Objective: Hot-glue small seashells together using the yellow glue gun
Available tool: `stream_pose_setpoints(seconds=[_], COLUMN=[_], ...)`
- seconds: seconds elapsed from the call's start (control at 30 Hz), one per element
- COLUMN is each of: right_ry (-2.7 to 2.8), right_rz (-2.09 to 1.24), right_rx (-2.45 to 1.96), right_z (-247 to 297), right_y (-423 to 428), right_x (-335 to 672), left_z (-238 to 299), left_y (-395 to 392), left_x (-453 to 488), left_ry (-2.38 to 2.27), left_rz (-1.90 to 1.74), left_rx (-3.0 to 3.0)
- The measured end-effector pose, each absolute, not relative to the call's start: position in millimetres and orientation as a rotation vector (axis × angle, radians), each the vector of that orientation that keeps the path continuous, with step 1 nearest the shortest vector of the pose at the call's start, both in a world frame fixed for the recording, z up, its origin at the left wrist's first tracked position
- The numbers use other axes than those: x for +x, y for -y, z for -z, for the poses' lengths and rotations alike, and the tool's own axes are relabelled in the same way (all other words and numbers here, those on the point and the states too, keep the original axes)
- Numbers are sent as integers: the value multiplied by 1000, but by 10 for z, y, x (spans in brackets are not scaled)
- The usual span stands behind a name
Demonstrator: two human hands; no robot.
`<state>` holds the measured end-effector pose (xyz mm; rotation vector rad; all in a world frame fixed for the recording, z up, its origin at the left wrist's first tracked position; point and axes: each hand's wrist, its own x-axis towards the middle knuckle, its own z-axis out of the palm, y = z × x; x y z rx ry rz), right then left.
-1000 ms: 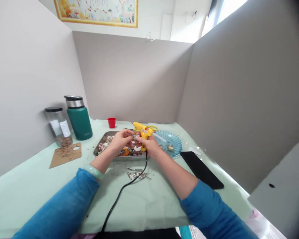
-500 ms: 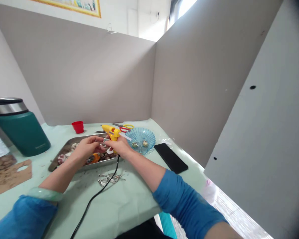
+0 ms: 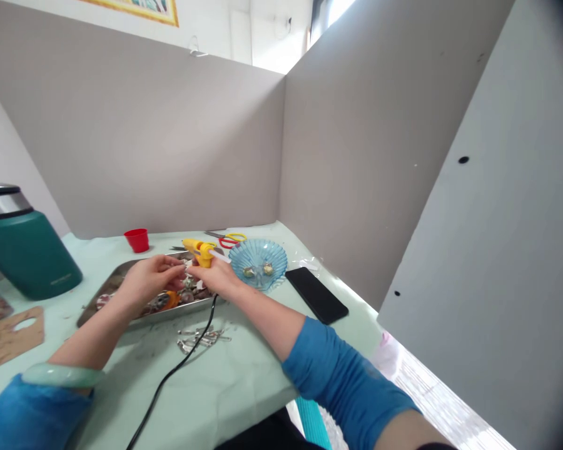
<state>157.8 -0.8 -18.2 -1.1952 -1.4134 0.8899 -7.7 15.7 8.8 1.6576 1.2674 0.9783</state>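
Observation:
A yellow glue gun [image 3: 199, 252] with a clear glue stick at its back is in my right hand [image 3: 218, 277], fingers wrapped round its handle. Its nozzle points left and its black cord [image 3: 169, 377] runs down toward the table's front. My left hand [image 3: 151, 279] is close on the left, fingertips pinched together near my right fingers. Whatever lies in that pinch is too small to make out. Both hands are above a metal tray [image 3: 138, 322] holding shells [image 3: 187, 295] and an orange-rimmed piece [image 3: 170, 300].
A blue glass dish [image 3: 259, 250] with two small pieces and a black phone [image 3: 316, 295] are right. Scissors [image 3: 229, 239] and a red cup [image 3: 137, 240] stand behind. Metal clips [image 3: 204, 339] lie in front; a green flask [image 3: 30, 253] and brown board [image 3: 14, 337] are left.
The view has shifted slightly, so everything sits further left. My left fingers have drawn together from a more spread pose. The glue gun stays in my right hand.

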Motion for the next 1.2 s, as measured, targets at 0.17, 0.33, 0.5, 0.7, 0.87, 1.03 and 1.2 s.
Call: stream_pose_setpoints(seconds=[0.17, 0.33, 0.5, 0.7, 0.87, 1.03, 1.2], right_ry=[1337, 1290, 1257, 1258, 1262, 1230, 1229], right_rz=[-1056, -1065, -1083, -1036, -1044, -1043, -1041], right_rx=[-998, -922, -899, -918, -874, -868, -867], right_z=[226, 234, 218, 236, 241, 251, 223], right_y=[-13, 12, 42, 33, 27, 14, 45], right_x=[1599, 1601, 1599, 1606, 1607, 1599, 1588], left_z=[-155, -170, -141, -117, -67, -74, -113], left_y=[-20, 34, 11, 6, -14, -7, 3], left_x=[12, 38, 28, 35, 37, 53, 70], left_ry=[-1080, -918, -869, -867, -900, -903, -986], left_rz=[-1034, -1031, -1033, -1062, -1065, -1066, -1127], left_rx=[1341, 1265, 1264, 1243, 1288, 1345, 1476])
